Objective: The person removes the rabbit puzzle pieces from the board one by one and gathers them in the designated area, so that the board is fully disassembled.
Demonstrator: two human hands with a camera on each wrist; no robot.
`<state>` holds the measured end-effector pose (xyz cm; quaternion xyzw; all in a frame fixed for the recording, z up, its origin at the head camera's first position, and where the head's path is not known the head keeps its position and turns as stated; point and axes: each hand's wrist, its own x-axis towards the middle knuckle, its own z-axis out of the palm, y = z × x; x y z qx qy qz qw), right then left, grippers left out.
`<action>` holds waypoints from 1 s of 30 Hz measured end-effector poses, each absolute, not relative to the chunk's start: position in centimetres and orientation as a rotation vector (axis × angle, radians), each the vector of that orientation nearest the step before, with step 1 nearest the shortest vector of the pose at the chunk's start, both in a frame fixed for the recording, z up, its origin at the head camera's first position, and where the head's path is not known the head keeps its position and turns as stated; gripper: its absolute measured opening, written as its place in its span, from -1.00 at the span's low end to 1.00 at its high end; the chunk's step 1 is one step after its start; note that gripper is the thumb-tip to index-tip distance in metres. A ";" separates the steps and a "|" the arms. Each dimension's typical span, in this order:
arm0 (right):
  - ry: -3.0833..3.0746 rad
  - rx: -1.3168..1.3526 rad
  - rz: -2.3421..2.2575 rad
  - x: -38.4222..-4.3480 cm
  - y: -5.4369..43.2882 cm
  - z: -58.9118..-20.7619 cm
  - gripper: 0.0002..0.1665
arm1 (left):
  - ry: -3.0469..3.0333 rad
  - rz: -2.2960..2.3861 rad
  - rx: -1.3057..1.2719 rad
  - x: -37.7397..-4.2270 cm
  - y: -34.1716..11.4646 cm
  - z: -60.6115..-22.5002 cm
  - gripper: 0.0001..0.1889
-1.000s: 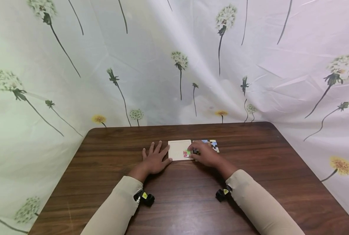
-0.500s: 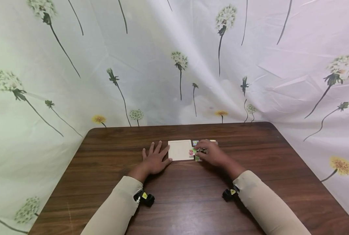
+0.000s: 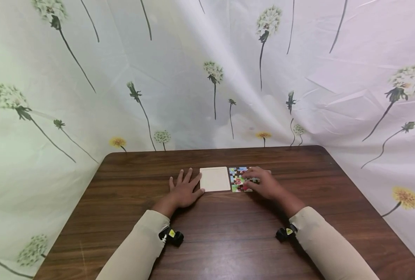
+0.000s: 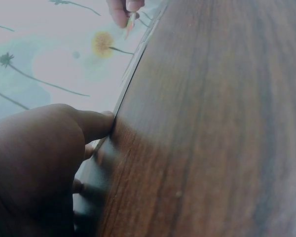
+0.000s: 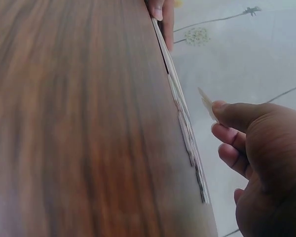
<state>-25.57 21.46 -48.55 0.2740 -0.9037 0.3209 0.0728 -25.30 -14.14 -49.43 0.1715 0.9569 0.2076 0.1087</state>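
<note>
A white puzzle tray (image 3: 214,179), square with a shallow rim, lies flat on the table. My left hand (image 3: 183,192) rests spread on the wood at its left side, thumb and forefinger touching the tray's edge. To the right of the tray lie several colourful puzzle pieces (image 3: 232,171) in loose rows. Over them is my right hand (image 3: 263,184), which covers some of the pieces. In the right wrist view, thumb and fingers pinch one thin puzzle piece (image 5: 207,104), raised off the table. Its printed side shows only as a sliver in the left wrist view.
The brown wooden table (image 3: 207,237) extends around the tray on all sides. Behind it hangs a pale cloth (image 3: 179,97) printed with dandelions. A small black camera (image 3: 175,236) sits on the left wrist, another (image 3: 282,234) on the right wrist.
My right hand has moved right, from the tray's right edge to over the loose pieces, carrying the pinched puzzle piece. More loose pieces show now. The left hand and tray have stayed put.
</note>
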 end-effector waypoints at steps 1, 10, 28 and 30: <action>-2.714 0.822 0.963 -25.5 21.7 -48.5 -0.73 | 2.815 0.607 0.503 -25.2 -14.1 -49.3 -0.23; -2.664 0.870 0.930 -25.1 23.3 -48.5 -0.71 | 2.814 0.597 0.505 -25.2 -14.2 -49.5 -0.22; -2.684 0.799 0.866 -23.9 26.7 -48.6 -0.73 | 2.819 0.613 0.507 -24.6 -14.2 -48.5 -0.24; -2.704 0.788 0.874 -23.8 26.9 -48.6 -0.72 | 2.812 0.614 0.501 -24.6 -14.1 -48.3 -0.25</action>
